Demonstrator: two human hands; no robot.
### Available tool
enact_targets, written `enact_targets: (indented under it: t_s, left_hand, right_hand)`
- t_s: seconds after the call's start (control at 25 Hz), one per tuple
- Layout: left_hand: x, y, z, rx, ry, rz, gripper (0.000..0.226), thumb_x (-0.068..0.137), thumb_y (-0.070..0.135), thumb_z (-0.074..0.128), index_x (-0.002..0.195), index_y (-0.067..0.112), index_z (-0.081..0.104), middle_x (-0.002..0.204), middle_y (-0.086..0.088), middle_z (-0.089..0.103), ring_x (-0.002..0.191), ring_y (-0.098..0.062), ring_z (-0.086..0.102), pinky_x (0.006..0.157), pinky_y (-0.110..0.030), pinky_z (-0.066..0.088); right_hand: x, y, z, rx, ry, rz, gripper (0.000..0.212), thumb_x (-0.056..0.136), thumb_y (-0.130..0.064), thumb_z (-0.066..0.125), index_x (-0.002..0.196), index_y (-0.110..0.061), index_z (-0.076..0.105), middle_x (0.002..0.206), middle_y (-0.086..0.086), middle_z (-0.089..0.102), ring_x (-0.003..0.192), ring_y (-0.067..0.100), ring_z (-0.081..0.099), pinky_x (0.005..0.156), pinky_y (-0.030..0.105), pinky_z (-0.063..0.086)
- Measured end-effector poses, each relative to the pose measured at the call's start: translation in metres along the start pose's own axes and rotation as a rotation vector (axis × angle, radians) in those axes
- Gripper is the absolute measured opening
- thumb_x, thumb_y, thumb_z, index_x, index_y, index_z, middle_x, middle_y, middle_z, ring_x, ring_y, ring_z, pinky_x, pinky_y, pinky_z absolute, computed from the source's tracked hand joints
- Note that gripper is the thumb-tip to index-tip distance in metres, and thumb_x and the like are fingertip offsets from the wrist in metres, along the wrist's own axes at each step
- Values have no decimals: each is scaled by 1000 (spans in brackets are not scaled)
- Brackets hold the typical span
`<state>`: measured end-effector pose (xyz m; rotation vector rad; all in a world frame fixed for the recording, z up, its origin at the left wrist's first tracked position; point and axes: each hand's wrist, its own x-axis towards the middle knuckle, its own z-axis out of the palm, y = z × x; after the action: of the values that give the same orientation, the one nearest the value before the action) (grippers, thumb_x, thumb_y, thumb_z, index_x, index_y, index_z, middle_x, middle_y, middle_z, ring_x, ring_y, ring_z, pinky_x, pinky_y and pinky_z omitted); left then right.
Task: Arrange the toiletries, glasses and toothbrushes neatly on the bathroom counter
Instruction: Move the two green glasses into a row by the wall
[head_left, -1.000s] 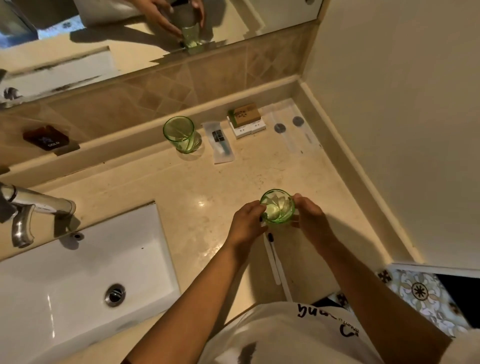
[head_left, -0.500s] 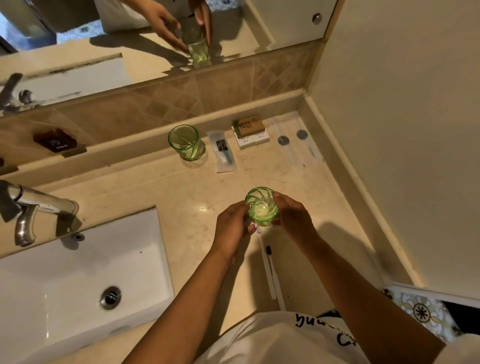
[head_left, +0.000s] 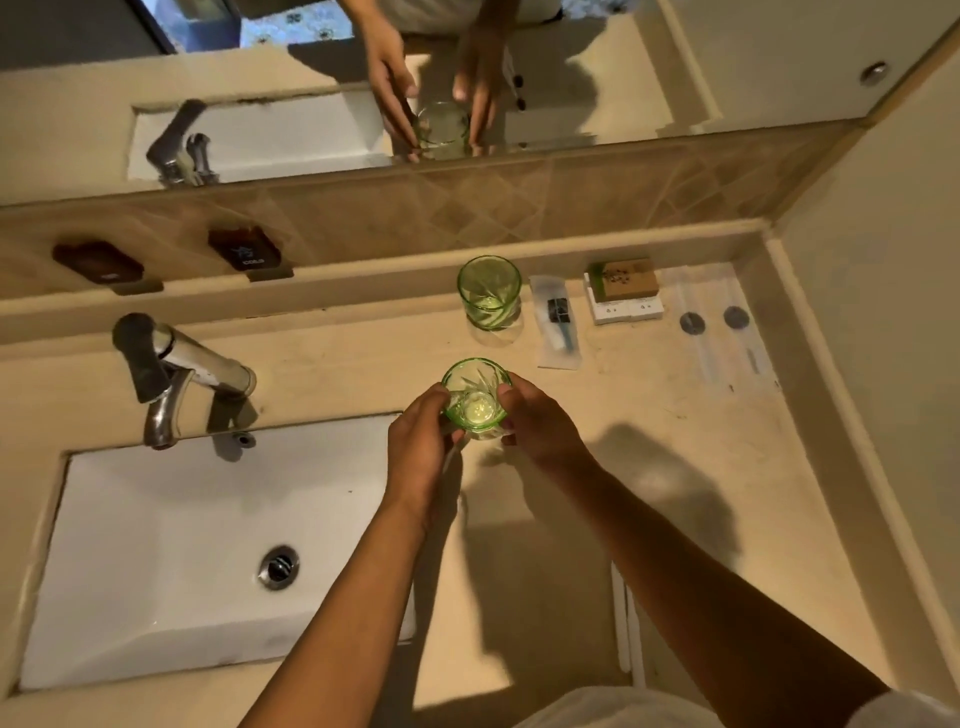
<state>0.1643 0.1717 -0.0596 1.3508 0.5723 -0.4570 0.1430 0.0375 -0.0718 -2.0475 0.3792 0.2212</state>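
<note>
Currently both hands are clamping one green glass: left hand on its left side, right hand on its right, fingers closed around it. It is standing upright, mouth up, just right of the sink; whether it is touching the surface I cannot tell. A second green glass is sitting upright straight ahead, toward the back ledge, near but apart, beside a razor packet and a soap box. Likely the held one is heading there. A toothbrush is lying near the front edge, pointing away from the body.
</note>
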Motion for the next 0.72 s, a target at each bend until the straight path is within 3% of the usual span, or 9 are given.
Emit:
enact_targets:
  t_s: [0.08, 0.16, 0.28, 0.36, 0.44, 0.6, 0.72]
  left_hand:
    - [13, 12, -11, 7, 12, 23, 23, 99, 21, 54, 92, 16, 75, 93, -6, 74, 94, -20, 69, 84, -33, 57]
    - [24, 22, -18, 20, 14, 39, 25, 100, 22, 53, 90, 19, 76, 89, -1, 77, 92, -17, 71, 84, -32, 58]
    - [36, 32, -23, -8, 6, 25, 26, 101, 25, 51, 91, 17, 74, 83, 4, 77, 82, -9, 72, 72, -24, 59]
    - [44, 35, -26, -2, -17, 27, 28, 102, 28, 50, 98, 14, 74, 89, 2, 78, 83, -7, 74, 67, -21, 57]
    - [51, 35, -29, 16, -47, 38, 32, 102, 31, 48, 104, 11, 73, 97, -2, 77, 85, -8, 74, 69, -21, 57]
    - [61, 32, -34, 19, -69, 67, 34, 104, 35, 46, 103, 11, 71, 100, -8, 75, 90, -13, 72, 80, -28, 58]
    - [67, 32, -34, 5, -73, 75, 34, 104, 34, 45, 102, 12, 71, 100, -7, 75, 93, -14, 72, 84, -30, 58]
  right_hand:
    - [18, -10, 14, 25, -37, 19, 46, 92, -50, 29, 102, -16, 59, 97, 11, 69, 89, 28, 68, 79, 47, 57]
    - [30, -21, 23, 110, -33, 37, 40, 92, -50, 34, 100, -21, 61, 93, 7, 70, 86, 25, 69, 79, 44, 57]
    - [47, -21, 32, 130, -24, 52, 36, 91, -59, 39, 98, -31, 61, 93, 5, 71, 89, 26, 69, 83, 51, 56]
    - [55, -20, 38, 172, -22, 77, 30, 88, -65, 42, 96, -42, 61, 94, 1, 70, 93, 26, 69, 86, 55, 55]
    - [62, -20, 41, 195, -24, 84, 19, 94, -59, 46, 96, -47, 61, 97, -1, 70, 96, 27, 69, 89, 56, 55]
    - [66, -27, 42, 202, -34, 87, 32, 103, -39, 47, 122, -18, 62, 104, 5, 67, 102, 30, 67, 92, 54, 54]
    - [70, -30, 42, 214, -44, 106, 33, 103, -39, 48, 123, -17, 61, 104, 4, 67, 101, 30, 67, 92, 54, 54]
